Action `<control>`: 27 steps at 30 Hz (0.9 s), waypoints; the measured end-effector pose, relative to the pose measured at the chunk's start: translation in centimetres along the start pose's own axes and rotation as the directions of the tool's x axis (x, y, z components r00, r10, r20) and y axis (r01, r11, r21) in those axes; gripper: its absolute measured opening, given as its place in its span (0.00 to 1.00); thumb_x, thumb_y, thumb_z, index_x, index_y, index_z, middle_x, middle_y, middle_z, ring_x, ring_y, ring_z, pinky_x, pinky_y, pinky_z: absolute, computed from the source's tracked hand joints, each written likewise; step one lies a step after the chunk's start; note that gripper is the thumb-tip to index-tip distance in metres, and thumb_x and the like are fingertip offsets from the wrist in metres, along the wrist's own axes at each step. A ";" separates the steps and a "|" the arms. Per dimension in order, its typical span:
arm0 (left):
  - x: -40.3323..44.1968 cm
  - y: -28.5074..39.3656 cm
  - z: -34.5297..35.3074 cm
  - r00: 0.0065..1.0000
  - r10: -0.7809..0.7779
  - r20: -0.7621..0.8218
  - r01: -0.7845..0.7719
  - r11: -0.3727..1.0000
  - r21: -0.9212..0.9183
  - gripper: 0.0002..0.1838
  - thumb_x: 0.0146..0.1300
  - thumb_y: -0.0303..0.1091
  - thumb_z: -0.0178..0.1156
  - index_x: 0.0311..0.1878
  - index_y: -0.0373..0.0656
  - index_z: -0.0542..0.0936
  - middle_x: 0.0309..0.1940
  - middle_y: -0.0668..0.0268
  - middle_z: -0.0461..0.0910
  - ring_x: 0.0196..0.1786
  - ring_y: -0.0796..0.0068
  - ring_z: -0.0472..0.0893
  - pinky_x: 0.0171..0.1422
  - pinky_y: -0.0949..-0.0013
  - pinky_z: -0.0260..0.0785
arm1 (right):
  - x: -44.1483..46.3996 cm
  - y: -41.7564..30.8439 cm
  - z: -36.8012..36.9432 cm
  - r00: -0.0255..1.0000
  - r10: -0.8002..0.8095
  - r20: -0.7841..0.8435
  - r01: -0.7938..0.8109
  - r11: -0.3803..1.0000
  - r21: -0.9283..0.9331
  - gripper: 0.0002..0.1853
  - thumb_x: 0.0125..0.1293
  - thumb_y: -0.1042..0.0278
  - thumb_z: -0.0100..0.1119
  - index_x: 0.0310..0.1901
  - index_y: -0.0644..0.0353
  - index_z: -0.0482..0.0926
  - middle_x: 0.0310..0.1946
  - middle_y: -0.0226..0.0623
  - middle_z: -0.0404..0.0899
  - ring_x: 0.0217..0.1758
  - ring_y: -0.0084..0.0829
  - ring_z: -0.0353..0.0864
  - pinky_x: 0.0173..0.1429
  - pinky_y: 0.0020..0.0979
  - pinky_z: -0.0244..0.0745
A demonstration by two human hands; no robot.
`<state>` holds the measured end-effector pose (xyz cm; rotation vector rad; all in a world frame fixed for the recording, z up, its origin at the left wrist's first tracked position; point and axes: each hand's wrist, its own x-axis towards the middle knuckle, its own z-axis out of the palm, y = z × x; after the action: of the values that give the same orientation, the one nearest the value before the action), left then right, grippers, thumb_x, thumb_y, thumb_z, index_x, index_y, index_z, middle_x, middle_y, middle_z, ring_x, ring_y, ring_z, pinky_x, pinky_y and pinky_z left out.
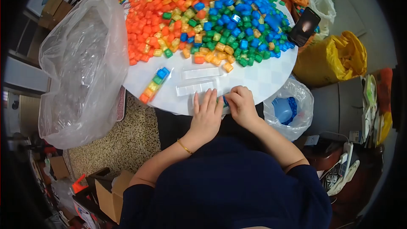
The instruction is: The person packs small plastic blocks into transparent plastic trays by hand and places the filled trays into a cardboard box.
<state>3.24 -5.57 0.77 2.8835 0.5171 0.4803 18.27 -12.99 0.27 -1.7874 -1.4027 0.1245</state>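
Note:
My left hand (pixel 206 112) lies with its fingers stretched out at the table's near edge, the fingertips by a clear compartmented plastic tray (pixel 195 88). Close beside it, my right hand (pixel 241 107) is closed with its fingers pinched together; what they hold is hidden. A bit of blue and green (pixel 225 101) shows between the two hands, mostly covered. Beyond the tray is a clear flat plastic strip (pixel 202 73). To the left lies a filled clear tray (pixel 154 85) with a row of blue, green, yellow, orange and red cubes.
A big heap of coloured translucent cubes (pixel 203 21) covers the far part of the round white table (pixel 263 78). A phone (pixel 305 26) sits at its right edge. Plastic bags stand around: a large clear one (pixel 80 68), a yellow one (pixel 333 59) and a white one (pixel 292 121).

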 end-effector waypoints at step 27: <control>-2.9 -14.8 -8.8 0.842 -0.531 -0.095 0.513 0.842 -0.166 0.29 0.50 0.29 0.68 0.57 0.35 0.70 0.42 0.57 0.73 0.45 0.62 0.74 0.52 0.66 0.68 | 1.2 0.2 0.9 0.884 -0.339 0.323 0.370 0.928 -0.039 0.10 0.50 0.72 0.62 0.36 0.56 0.78 0.37 0.32 0.73 0.44 0.35 0.72 0.53 0.41 0.60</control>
<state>-6.89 8.05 4.86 2.4371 1.2011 0.5904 18.42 -11.52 0.05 -1.6035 -1.9745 0.1487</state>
